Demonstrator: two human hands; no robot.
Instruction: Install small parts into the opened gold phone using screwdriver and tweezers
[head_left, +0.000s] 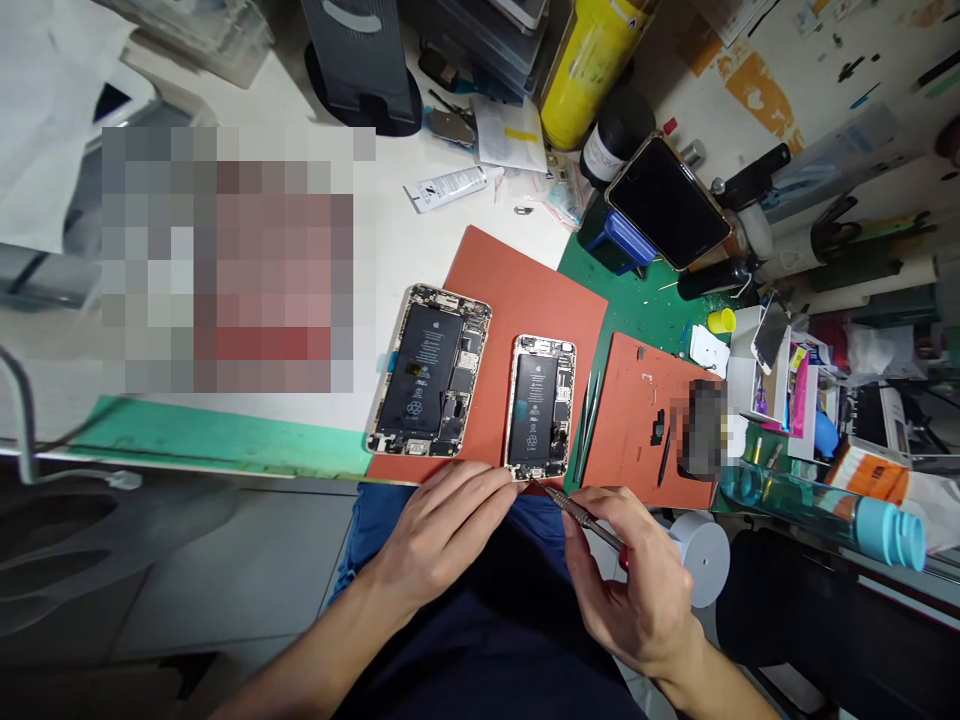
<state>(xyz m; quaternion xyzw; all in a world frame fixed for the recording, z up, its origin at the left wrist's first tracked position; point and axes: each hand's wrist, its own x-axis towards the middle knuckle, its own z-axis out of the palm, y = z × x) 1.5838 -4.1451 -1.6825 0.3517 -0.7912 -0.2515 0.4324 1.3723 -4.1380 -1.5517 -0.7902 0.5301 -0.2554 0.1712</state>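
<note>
The smaller opened phone [534, 405] lies on a brown-red mat with its battery and inner parts showing. My left hand [450, 525] has its fingers pressed together at this phone's lower left corner; the thumb is hidden. In my right hand [637, 575] is a slim metal screwdriver [576, 510] with a knurled shaft, held in a pinch. Its tip meets the bottom edge of the smaller phone. To the left rests a larger opened phone [431, 370], tilted, its battery also exposed. A pair of dark tweezers [587, 428] lies just right of the smaller phone.
A second brown-red mat [615, 430] carries small loose parts. Behind stand a phone with a dark screen [669, 203], a yellow can [592, 70] and a white tube [450, 187]. A blue-capped bottle [825, 510] lies at the right. A pixelated patch covers the left.
</note>
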